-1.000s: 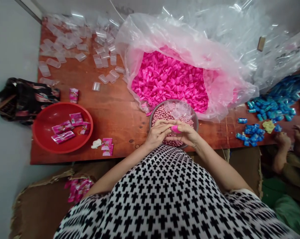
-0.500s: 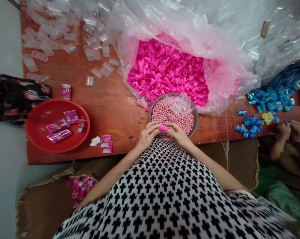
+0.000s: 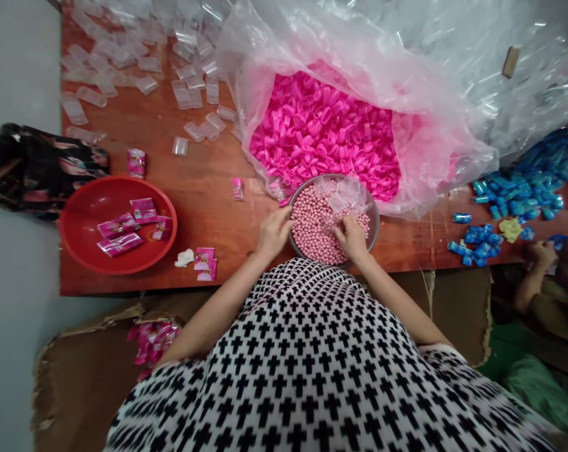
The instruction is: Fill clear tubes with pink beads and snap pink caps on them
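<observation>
A metal bowl (image 3: 376, 217) of small pale pink beads (image 3: 312, 221) stands at the table's near edge. My right hand (image 3: 352, 238) is inside it, with the fingers bunched down among the beads. At the bowl's left rim rests my left hand (image 3: 274, 231), its fingers loosely stretched and holding nothing I can see. A small pink capped piece (image 3: 237, 188) lies on the wood to the left of the bowl. Behind the bowl, an open plastic bag (image 3: 406, 81) holds a heap of bright pink caps (image 3: 321, 132).
A red basin (image 3: 83, 251) with several pink sachets (image 3: 118, 227) sits at the left, with more sachets (image 3: 204, 263) beside it. Clear caps (image 3: 123, 69) litter the far left. Blue pieces (image 3: 514, 196) lie at the right by another person's hands (image 3: 547, 252). A dark bag (image 3: 43, 169) hangs off the left edge.
The pink piece that both hands held together is out of them, and a pink capped piece now lies left of the bowl. My right hand has gone into the beads, my left to the rim.
</observation>
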A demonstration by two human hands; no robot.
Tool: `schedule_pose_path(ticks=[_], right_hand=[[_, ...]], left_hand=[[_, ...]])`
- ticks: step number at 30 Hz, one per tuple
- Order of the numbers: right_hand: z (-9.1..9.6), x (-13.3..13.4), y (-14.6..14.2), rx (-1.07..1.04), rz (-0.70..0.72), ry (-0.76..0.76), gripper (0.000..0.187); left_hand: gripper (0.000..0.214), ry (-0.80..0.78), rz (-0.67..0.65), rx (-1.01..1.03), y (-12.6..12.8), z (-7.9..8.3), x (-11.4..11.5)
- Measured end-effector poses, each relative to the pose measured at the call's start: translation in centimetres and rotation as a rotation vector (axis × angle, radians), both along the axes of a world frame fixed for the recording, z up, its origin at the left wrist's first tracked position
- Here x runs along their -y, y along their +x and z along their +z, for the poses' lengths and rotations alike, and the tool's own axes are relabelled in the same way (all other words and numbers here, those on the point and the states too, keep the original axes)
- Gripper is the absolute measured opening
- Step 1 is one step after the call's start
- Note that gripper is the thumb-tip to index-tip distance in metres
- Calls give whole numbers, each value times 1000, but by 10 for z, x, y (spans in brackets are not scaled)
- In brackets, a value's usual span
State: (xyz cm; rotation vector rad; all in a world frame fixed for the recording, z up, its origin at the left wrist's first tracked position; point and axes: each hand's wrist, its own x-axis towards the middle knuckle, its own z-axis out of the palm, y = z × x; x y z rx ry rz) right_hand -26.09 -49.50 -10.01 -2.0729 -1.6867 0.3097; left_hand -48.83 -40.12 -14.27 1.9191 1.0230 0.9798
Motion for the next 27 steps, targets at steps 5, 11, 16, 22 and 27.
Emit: schedule_pose_path(ticks=[5,11,16,22,27], right_hand=[[-3,-2,9,-93,106,-22,9],[-6,2,15,-386,97,-86,27],[11,1,23,-267,371,-11,31],[35,-7,24,-120,565,84,33],[45,-13,24,-146,569,118,34]], left_hand=[[27,-12,-332,-230,73,24,25],[15,-87,-351,-385,87,19,17],[17,-295,-438,-65,75,24,10],[27,-556,-513,224,67,34,-1],[34,-568,-540,236,67,35,-11]])
